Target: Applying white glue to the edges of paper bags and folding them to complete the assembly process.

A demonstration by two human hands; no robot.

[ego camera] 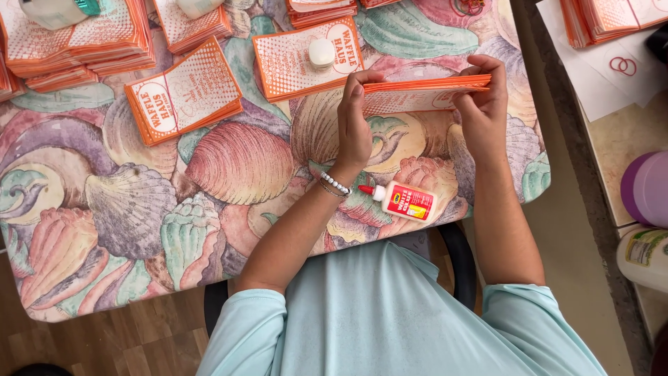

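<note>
Both hands, left hand (353,125) and right hand (482,104), gripped a flat stack of orange-and-white paper bags (417,94) by its ends above the shell-patterned tablecloth (125,209), apparently squaring it; near lay a small white glue bottle (403,200).

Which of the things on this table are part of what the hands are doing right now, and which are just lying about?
In use:
left hand
right hand
stack of orange paper bags held between both hands

Lying about:
glue bottle
loose bag piles
white round cap on a pile
red rubber bands
purple lid
</note>
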